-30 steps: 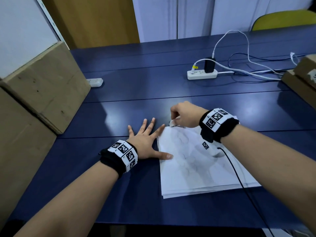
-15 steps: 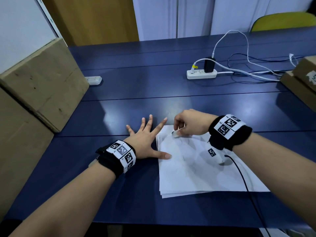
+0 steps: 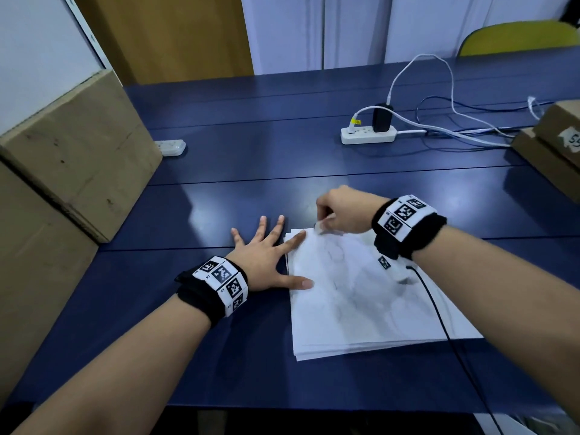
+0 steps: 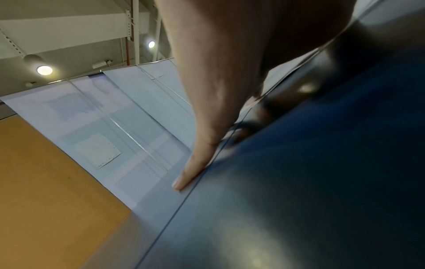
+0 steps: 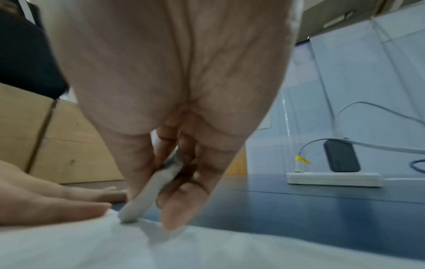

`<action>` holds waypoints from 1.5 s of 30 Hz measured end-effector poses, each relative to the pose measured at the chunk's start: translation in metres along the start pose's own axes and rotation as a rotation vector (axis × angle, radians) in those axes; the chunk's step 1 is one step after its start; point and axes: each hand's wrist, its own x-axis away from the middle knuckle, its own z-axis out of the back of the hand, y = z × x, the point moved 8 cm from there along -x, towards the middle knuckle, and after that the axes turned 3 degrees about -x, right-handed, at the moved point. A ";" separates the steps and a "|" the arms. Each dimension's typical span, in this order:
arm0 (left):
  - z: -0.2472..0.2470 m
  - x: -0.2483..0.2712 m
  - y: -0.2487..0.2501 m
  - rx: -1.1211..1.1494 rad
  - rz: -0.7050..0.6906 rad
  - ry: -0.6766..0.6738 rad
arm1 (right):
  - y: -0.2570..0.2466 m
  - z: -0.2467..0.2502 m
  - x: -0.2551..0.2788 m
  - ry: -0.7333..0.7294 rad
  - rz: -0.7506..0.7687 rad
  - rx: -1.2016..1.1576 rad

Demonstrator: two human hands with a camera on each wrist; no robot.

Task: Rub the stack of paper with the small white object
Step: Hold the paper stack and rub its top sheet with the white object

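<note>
A stack of white paper (image 3: 361, 296) with faint pencil marks lies on the dark blue table (image 3: 251, 171). My right hand (image 3: 340, 210) pinches a small white eraser-like object (image 3: 320, 227) and presses its tip on the far left corner of the top sheet. In the right wrist view the white object (image 5: 147, 196) sits tilted between thumb and fingers, its end touching the paper (image 5: 161, 245). My left hand (image 3: 266, 255) lies flat and spread, thumb and index finger resting on the stack's left edge. In the left wrist view a straight finger (image 4: 195, 163) lies along the table.
Cardboard boxes (image 3: 72, 152) stand along the left side, more boxes (image 3: 555, 146) at the right edge. A white power strip (image 3: 367, 135) with a black charger and cables lies at the back. Another small white strip (image 3: 171, 147) sits by the left box. A black cable (image 3: 439, 315) crosses the paper.
My right hand with the white object slid back toward the stack's far edge after dipping nearer. The left hand stays pressed on the left edge.
</note>
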 end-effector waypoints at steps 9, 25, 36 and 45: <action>0.006 0.000 0.000 0.022 0.004 0.001 | -0.010 -0.017 0.008 -0.109 0.079 -0.024; 0.033 0.004 0.019 -0.088 -0.109 0.149 | -0.003 -0.002 0.001 0.035 0.045 -0.021; 0.038 0.002 0.025 -0.068 -0.074 0.052 | -0.003 0.004 0.000 0.075 0.013 -0.039; 0.035 0.000 0.025 -0.021 -0.062 0.037 | -0.011 -0.008 0.008 -0.035 0.048 -0.032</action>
